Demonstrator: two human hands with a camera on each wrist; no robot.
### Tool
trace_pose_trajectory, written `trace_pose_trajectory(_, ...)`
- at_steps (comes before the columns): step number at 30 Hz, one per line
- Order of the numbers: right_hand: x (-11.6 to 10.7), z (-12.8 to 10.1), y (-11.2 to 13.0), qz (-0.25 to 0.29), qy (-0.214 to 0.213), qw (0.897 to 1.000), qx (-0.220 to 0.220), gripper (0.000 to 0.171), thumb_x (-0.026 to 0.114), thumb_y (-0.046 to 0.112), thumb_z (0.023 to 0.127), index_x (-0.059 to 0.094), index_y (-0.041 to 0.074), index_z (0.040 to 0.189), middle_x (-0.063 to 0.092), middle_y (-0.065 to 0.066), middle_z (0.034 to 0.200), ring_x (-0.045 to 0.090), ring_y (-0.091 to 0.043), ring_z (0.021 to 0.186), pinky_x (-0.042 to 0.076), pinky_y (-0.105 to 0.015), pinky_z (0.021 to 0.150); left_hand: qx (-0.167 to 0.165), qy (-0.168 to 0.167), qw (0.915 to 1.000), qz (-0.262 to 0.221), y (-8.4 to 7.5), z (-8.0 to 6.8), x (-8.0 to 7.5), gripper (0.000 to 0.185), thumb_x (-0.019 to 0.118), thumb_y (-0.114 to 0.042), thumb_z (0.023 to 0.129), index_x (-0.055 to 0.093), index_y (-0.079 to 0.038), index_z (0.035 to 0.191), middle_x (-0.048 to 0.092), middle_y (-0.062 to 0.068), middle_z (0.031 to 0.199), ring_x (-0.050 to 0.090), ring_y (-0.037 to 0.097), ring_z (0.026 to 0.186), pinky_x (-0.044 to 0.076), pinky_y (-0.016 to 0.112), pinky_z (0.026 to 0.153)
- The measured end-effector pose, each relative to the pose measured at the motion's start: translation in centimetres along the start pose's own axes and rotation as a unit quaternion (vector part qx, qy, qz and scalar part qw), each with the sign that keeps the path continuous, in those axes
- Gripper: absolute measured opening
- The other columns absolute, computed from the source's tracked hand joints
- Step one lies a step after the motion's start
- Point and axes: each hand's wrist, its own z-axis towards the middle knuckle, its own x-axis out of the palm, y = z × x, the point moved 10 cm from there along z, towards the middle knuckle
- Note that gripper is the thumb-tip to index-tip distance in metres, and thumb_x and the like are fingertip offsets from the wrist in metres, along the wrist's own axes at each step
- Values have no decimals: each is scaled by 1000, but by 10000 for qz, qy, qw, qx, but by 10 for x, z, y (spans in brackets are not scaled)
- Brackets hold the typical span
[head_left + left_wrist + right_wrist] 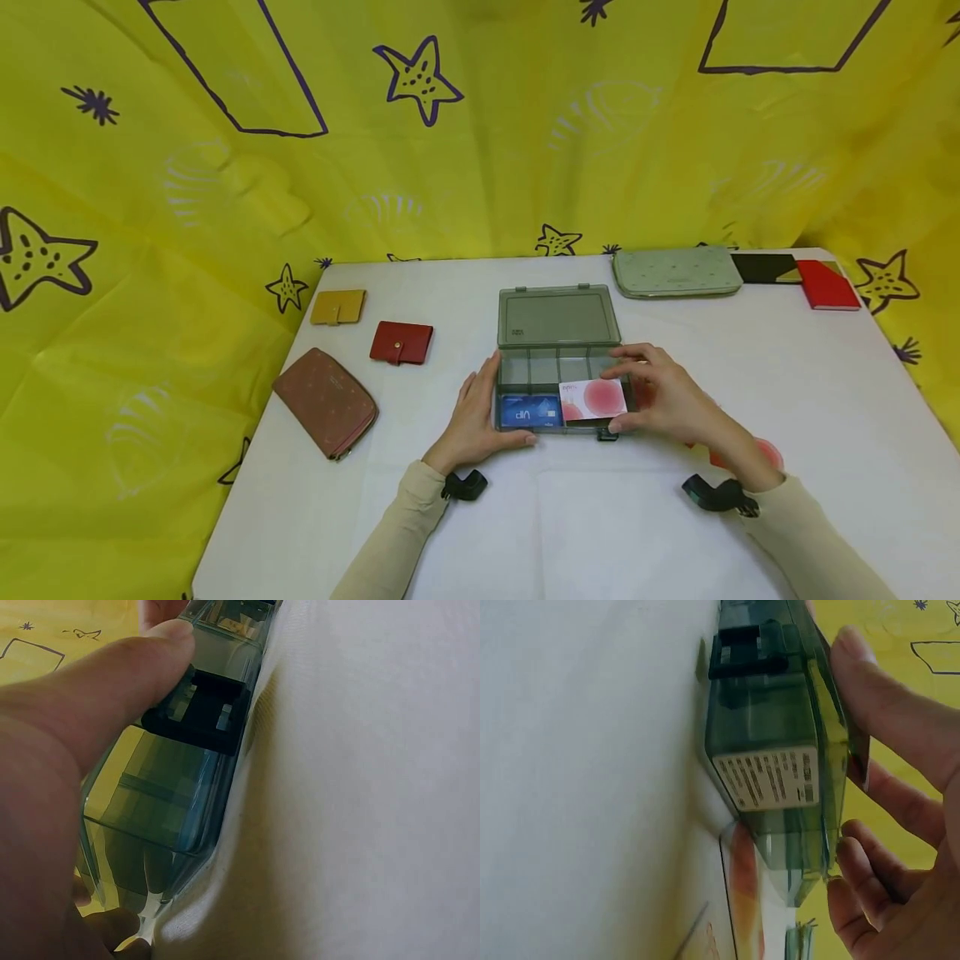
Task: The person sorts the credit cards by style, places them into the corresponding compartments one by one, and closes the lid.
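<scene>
Mid-counter [600, 533], the box [516, 368] sits open, its lid [558, 321] laid back toward 12 o'clock. We rest our left hand [474, 425] against the box's 9 o'clock side, thumb spread away from the fingers along the front. Our right hand [667, 396] pinches the pink card [581, 400] over the box's 5 o'clock corner; the blue card [521, 411] lies inside at 7. From the box, we see the red wallet [401, 342] at 9 and the green pouch [677, 275] at 2.

Cream sleeves [396, 533] with curved black wrist pieces [716, 494]
</scene>
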Motion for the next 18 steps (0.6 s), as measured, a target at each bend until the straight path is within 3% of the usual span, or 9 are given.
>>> trace_pose_trajectory(6, -12, -9, -2, -129, 103, 9998, 61, 69, 104, 28, 66, 75, 12, 126, 53, -20, 148, 48, -43, 134, 47, -67, 99, 12, 7, 10000, -17, -1, 1, -1, 136, 94, -46, 76, 5, -11, 172, 18, 11, 178, 13, 30, 166, 7, 53, 135)
trace_pose_trajectory(9, -28, -12, -9, -192, -47, 9997, 166, 69, 100, 26, 72, 71, 10, 132, 57, -17, 145, 55, -39, 128, 55, -55, 93, -12, 17, 10000, -10, 0, 1, -1, 136, 94, -46, 76, 4, -12, 172, 17, 10, 179, 12, 29, 166, 6, 52, 135)
trace_pose_trajectory(12, -44, -14, -27, -412, -159, 9971, 613, 63, 97, 25, 77, 71, 9, 133, 64, -15, 135, 62, -36, 118, 58, -41, 82, -38, 36, 10000, -21, 0, 1, 0, 136, 94, -46, 76, 4, -13, 172, 16, 8, 179, 11, 27, 167, 6, 51, 136)
trace_pose_trajectory(14, -48, -16, -43, -476, 7, 9935, 1033, 63, 95, 27, 80, 69, 8, 134, 65, -18, 130, 62, -37, 115, 58, -43, 84, -51, 49, 10000, -30, 0, 0, 0, 136, 94, -46, 76, 3, -13, 172, 16, 8, 179, 11, 27, 167, 5, 51, 136)
trace_pose_trajectory(18, -39, -23, -70, -442, 573, 9852, 1556, 72, 91, 34, 85, 62, 6, 144, 62, -22, 131, 59, -41, 118, 58, -60, 91, -17, 10, 10000, -48, 0, -1, 0, 136, 95, -45, 76, 4, -13, 172, 17, 10, 178, 13, 30, 166, 7, 54, 135)
